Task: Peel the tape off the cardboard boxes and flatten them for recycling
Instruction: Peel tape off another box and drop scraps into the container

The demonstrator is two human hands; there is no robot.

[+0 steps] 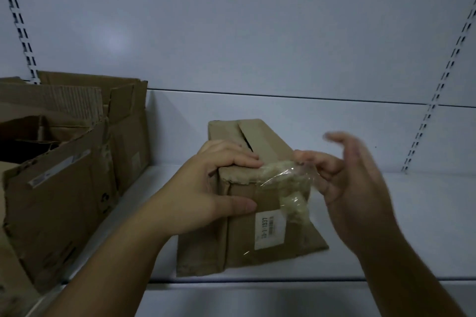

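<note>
Spare boxes [64,162]: stacked left on the shelf [412,213].
Left hand [206,188]: grips the box [257,234] corner, mid-shelf.
Tape [286,180]: crumpled, partly lifted off the top edge.
Right hand [355,188]: blurred, seems to pinch the tape end.
Advice: pull low along the seam, box pinned.

Dim, bluish light; faint glare on wall [113,38]; motion-blurred right hand [355,188] (edges bowed)

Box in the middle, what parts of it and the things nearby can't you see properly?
All in the head view:
- box: back and underside hidden by itself; left corner covered by the left hand.
- label: small print too tiny and dim.
- right hand: raised fingers smeared by motion, above the tape.
- boxes on the left: cut by the frame edge, insides dark.
</note>
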